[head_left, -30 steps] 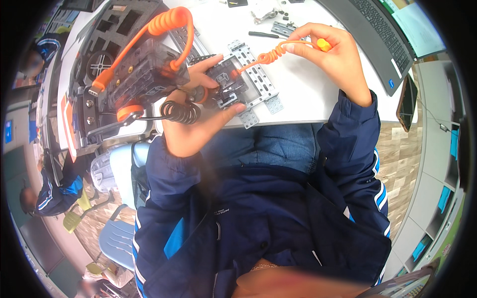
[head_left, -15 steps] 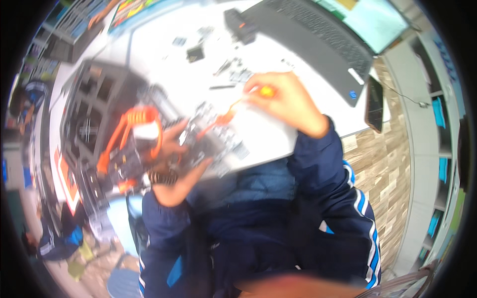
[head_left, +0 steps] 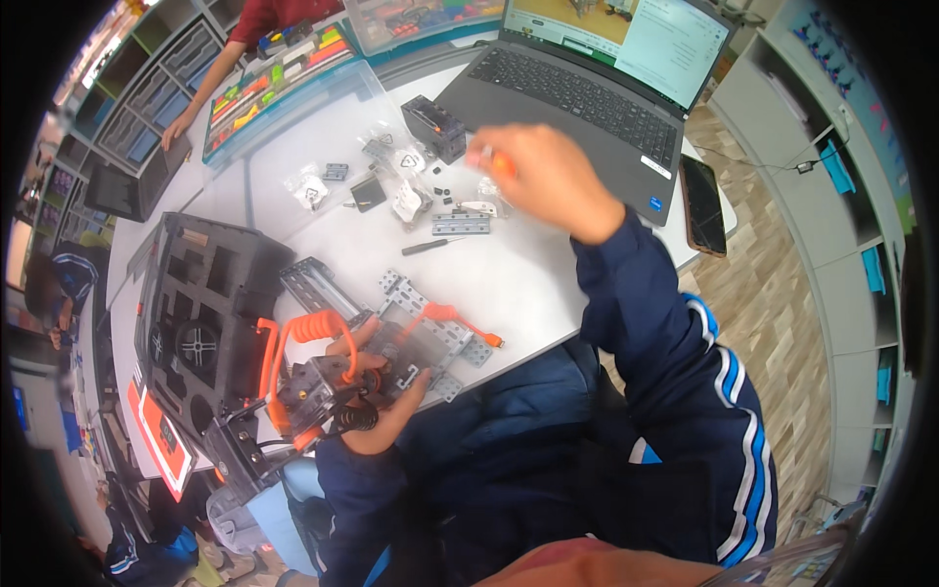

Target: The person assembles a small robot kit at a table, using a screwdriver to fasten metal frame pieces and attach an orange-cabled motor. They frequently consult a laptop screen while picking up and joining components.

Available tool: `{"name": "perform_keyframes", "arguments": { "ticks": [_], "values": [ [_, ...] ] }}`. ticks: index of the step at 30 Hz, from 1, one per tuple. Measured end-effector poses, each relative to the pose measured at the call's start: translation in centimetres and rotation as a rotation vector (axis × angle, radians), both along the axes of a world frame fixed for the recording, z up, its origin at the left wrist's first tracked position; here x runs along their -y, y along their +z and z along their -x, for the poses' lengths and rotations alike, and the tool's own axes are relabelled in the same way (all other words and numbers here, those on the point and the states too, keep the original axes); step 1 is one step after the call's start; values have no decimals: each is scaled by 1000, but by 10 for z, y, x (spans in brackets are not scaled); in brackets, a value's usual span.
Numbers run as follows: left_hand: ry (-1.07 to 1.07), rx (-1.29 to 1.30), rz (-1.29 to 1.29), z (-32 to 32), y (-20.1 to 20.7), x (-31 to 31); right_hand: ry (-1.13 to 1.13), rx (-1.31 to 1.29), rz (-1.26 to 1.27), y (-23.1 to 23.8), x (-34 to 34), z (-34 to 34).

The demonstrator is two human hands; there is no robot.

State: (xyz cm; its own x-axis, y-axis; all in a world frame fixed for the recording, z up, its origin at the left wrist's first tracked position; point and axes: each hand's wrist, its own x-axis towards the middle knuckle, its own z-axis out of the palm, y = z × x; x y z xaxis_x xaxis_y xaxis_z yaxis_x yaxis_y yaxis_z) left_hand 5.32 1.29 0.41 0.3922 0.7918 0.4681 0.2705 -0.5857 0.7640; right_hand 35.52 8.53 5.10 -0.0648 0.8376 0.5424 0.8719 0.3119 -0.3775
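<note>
My left hand [head_left: 396, 406] grips a build of perforated grey metal plates [head_left: 460, 344] and black parts at the table's near edge. A thick orange coiled cable [head_left: 318, 326] loops over its left part, beside a dark module [head_left: 318, 386]. A second orange cable [head_left: 442, 312] lies across the plates, its plug end loose at the right. My right hand [head_left: 553, 181] is raised over the table in front of the laptop, fingers closed on a small orange thing [head_left: 504, 164]; blur and the hand hide its kind. A black box-shaped part [head_left: 435, 127] stands just left of those fingers.
A laptop [head_left: 587, 93] and a phone [head_left: 702, 205] occupy the right. Mid-table lie a screwdriver [head_left: 430, 246], a metal bracket [head_left: 461, 224] and small bagged parts [head_left: 409, 196]. Left is a black case with foam cutouts [head_left: 196, 323]; beyond, another person's hand [head_left: 178, 127] and a brick tray [head_left: 279, 83].
The view has swung and sharpened. My right hand has moved away from the orange cable toward the black box-shaped part. The cable's end now lies lower, over the plates. My left hand keeps its grip.
</note>
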Motion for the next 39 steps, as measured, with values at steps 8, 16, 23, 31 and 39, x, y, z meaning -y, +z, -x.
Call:
{"name": "perform_keyframes", "arguments": {
  "ticks": [8, 16, 23, 31, 39],
  "values": [
    [0, 50, 81, -2, -1, 1, -530, 91, 107, -21, -39, -33],
    [11, -38, 0, -1, 0, 0, -550, 152, 173, -37, -38, -37],
    [-29, 69, 19, -1, -3, -2, -567, 150, 208, -35, -36, -37],
    [-24, 62, 21, -1, -4, -2, -531, 131, 171, -37, -36, -37],
    [-26, 58, 10, -2, -3, -2, -538, 93, 215, -33, -36, -35]
  ]
}}
